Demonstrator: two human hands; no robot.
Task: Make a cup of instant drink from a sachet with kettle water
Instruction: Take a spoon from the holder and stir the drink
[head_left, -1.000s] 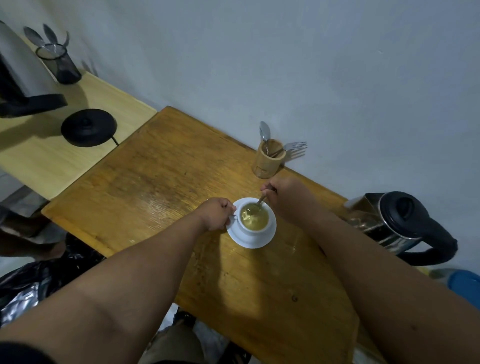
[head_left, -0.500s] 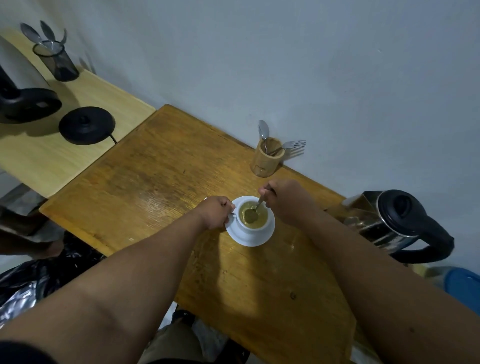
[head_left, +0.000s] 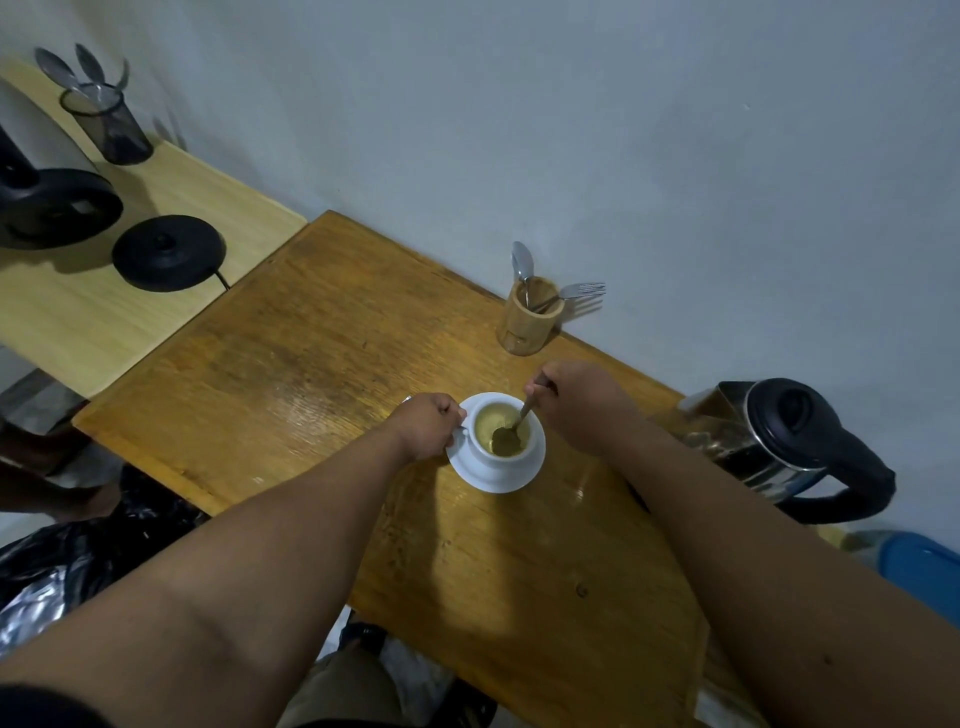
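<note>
White cup (head_left: 496, 452) of yellowish drink, left hand (head_left: 427, 425) gripping handle, right hand (head_left: 576, 402) pinching spoon (head_left: 511, 434)

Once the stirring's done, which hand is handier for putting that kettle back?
Probably the right. The kettle stands on the right side of the table, just beyond the right hand, which need only drop the spoon. The left hand holds the cup handle, farther away.

Left hand (head_left: 427, 426) grips a white cup's (head_left: 496, 451) handle while right hand (head_left: 582, 402) holds a spoon (head_left: 511, 431) in its yellowish drink (head_left: 491, 423).
</note>
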